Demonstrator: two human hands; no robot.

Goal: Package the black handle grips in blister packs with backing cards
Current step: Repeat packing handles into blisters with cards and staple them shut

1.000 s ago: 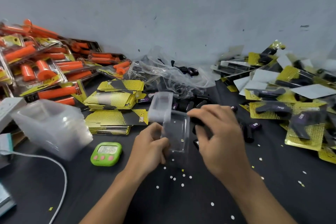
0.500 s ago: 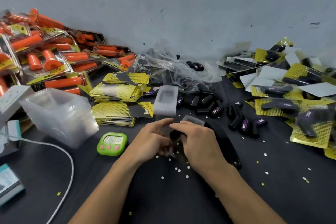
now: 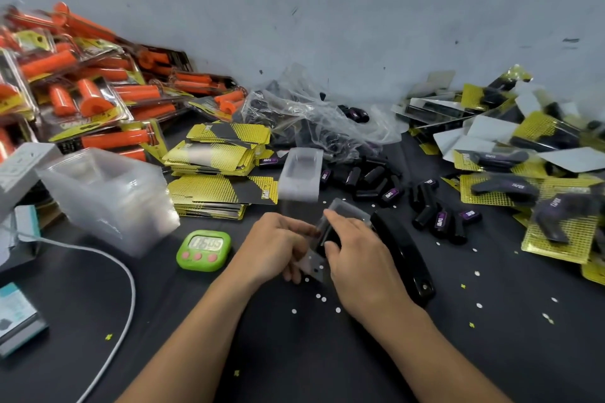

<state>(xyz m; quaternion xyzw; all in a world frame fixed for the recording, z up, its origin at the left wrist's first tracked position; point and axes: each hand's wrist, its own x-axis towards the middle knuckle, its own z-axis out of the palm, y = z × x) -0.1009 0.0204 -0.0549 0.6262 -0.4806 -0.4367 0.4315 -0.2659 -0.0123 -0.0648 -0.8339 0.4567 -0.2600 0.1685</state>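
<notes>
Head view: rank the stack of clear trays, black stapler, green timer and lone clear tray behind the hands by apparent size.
1. stack of clear trays
2. black stapler
3. green timer and lone clear tray look alike; the timer is nearer, so unranked.

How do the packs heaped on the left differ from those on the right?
The left pile holds orange grips, the right pile black ones. The left pile's grips are straight tubes, and the right pile's are bent. Both piles use clear shells on yellow-and-black cards.
</notes>
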